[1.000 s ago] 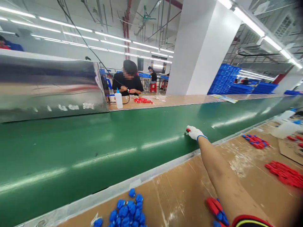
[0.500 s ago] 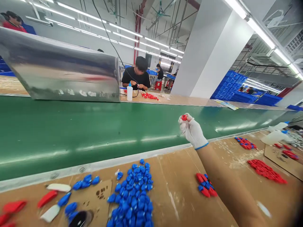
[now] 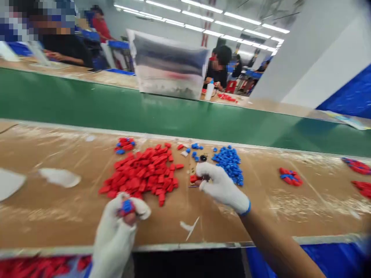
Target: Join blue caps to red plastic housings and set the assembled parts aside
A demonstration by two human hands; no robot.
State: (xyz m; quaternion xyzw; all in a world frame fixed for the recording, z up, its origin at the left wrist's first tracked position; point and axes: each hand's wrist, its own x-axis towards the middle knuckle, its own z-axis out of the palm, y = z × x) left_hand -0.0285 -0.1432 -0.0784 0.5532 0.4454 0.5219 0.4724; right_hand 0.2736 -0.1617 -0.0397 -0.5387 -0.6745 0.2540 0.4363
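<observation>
My left hand [image 3: 114, 231], in a white glove with bare fingertips showing, is closed around a small blue-and-red plastic piece [image 3: 126, 207] at the lower left. My right hand [image 3: 224, 188], also gloved, reaches over the middle of the bench. Its thumb and fingers pinch a red plastic piece [image 3: 193, 178], partly hidden and blurred. Just beyond these fingers stands a small dark round pot [image 3: 203, 158]. To the left of the right hand lies a big heap of red pieces [image 3: 142, 173]; behind its wrist is a pile of blue pieces [image 3: 228, 160].
A green conveyor belt [image 3: 174, 117] runs along the bench's far side. Small red-and-blue clusters [image 3: 290, 177] lie to the right. White scraps [image 3: 59, 177] are at the left. Below the front edge sits a bin of red pieces [image 3: 37, 266]. People sit across the belt.
The view has swung down and left. My right hand has come back from over the belt to the bench near the dark pot. My left hand has come into view with a piece.
</observation>
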